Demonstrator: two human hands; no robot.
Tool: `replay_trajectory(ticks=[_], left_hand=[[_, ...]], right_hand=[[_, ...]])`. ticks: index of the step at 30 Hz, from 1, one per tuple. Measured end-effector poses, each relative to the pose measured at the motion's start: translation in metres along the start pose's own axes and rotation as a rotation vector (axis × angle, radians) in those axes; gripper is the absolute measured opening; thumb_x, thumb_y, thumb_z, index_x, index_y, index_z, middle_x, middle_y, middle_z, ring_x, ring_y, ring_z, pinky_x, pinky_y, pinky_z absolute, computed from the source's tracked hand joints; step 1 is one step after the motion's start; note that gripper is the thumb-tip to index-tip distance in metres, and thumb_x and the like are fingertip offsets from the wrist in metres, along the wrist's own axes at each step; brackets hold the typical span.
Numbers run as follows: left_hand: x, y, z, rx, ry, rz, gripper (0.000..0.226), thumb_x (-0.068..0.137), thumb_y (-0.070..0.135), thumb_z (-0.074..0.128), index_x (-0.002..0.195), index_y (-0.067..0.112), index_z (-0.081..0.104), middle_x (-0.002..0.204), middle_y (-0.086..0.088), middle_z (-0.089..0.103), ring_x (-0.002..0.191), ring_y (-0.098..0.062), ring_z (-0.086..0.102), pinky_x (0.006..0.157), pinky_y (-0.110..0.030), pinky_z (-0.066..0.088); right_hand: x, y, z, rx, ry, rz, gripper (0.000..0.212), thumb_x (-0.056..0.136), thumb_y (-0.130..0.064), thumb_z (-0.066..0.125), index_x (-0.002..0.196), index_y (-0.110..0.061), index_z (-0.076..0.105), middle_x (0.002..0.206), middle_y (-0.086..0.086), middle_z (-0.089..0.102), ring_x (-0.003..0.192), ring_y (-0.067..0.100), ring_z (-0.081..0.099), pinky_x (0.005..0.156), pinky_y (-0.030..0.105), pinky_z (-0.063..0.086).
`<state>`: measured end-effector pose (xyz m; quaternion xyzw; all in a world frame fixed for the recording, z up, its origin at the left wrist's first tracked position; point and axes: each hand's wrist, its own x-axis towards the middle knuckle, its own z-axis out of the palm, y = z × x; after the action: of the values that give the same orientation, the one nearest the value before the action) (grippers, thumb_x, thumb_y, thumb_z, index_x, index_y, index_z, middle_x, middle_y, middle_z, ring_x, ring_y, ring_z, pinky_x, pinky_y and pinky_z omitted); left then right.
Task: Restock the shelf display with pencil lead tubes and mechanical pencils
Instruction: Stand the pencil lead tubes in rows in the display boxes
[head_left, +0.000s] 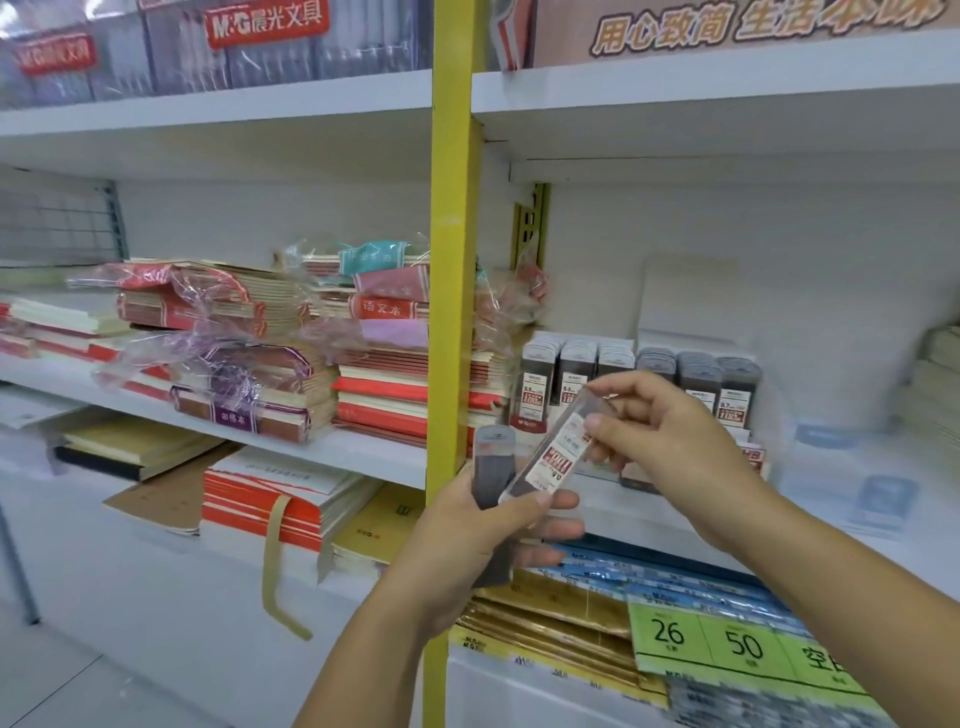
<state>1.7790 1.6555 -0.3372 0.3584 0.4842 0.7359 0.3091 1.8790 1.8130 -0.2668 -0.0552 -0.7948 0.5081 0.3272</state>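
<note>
Left hand (478, 535) grasping grey tubes (493, 467), right hand (670, 436) pinching clear tube (558, 457), yellow post (452, 260) alongside

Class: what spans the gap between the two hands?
Head view: a clear labelled lead tube runs from the right hand to the left hand, which grips grey tubes.

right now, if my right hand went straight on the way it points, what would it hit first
Probably the rows of lead tubes standing just behind the right hand and the labelled tube it pinches, though depth is hard to judge.
</note>
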Motion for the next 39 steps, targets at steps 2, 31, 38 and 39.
replay_trajectory(ticks=[2,31,38,39], left_hand=[[-0.001,-0.001,0.000,0.047,0.046,0.017,0.029,0.092,0.021,0.068,0.121,0.019,0.064,0.107,-0.010,0.077,0.084,-0.019,0.076,0.060,-0.022,0.057],[0.012,-0.005,-0.014,0.195,0.333,0.106,0.023,0.104,0.039,0.048,0.098,0.018,0.058,0.070,0.001,0.064,0.055,-0.009,0.055,0.056,-0.024,0.052],[0.007,-0.001,-0.019,0.213,0.270,0.097,0.010,0.105,0.027,0.049,0.107,0.022,0.058,0.078,0.003,0.072,0.061,-0.010,0.062,0.058,-0.021,0.052],[0.006,0.000,-0.019,0.209,0.259,0.117,0.010,0.104,0.026,0.051,0.110,0.024,0.058,0.083,0.002,0.075,0.065,-0.011,0.066,0.060,-0.021,0.054]], right_hand=[[-0.005,0.002,-0.010,0.024,-0.017,0.019,0.029,0.090,-0.002,0.062,0.106,-0.026,0.059,0.084,0.004,0.073,0.067,0.017,0.068,0.060,0.027,0.054],[0.072,-0.010,0.018,-0.674,0.028,-0.386,0.039,0.087,-0.023,0.070,0.118,-0.036,0.050,0.090,-0.016,0.059,0.078,0.002,0.060,0.069,0.026,0.051],[0.083,0.007,0.022,-0.950,0.097,-0.312,0.035,0.091,-0.033,0.064,0.125,-0.031,0.060,0.096,-0.004,0.047,0.081,0.012,0.048,0.069,0.029,0.038],[0.081,0.006,0.023,-0.990,0.090,-0.315,0.037,0.092,-0.033,0.062,0.128,-0.031,0.058,0.098,-0.005,0.046,0.083,0.012,0.047,0.069,0.029,0.038]])
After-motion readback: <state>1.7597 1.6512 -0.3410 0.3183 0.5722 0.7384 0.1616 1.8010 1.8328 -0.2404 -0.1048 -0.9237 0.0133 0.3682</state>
